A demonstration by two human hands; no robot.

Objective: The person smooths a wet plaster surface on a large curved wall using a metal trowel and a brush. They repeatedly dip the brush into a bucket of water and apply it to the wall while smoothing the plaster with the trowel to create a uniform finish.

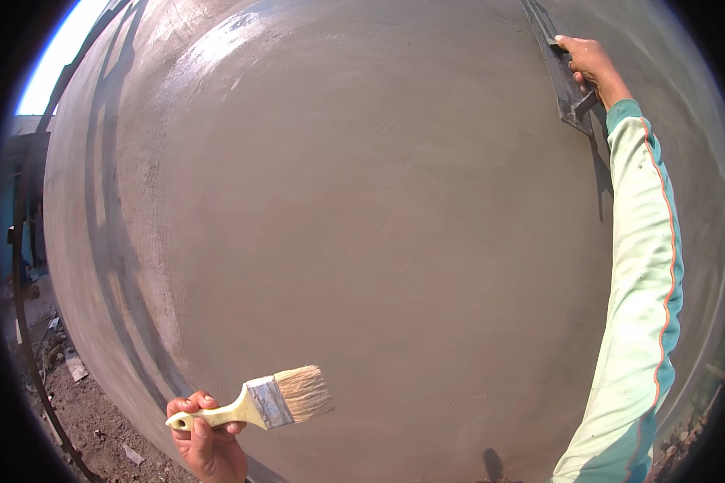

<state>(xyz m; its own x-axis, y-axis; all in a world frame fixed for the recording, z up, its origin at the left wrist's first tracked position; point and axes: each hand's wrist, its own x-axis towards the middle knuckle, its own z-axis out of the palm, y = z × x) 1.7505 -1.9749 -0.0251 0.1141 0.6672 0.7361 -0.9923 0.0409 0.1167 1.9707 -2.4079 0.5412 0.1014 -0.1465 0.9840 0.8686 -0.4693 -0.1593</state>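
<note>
At the upper right, my right hand (pixel 592 66) is closed round the handle of a plastering trowel (pixel 557 76). The trowel's long dark blade lies along the grey plastered wall (pixel 379 209), though I cannot tell how firmly it presses. My right arm reaches up in a pale green and teal sleeve. Low on the left, my left hand (pixel 209 451) grips a flat paintbrush (pixel 270 400) by its cream handle. Its pale bristles point right, and its metal band is smeared with plaster. The wall surface is smooth, with faint stroke marks and a wet shine near the top.
A thin dark pole (pixel 22 322) runs up along the left edge, casting shadows on the wall. Rubble and soil (pixel 97 419) cover the ground at lower left. Behind the pole stands a building with a blue-green part (pixel 6 213).
</note>
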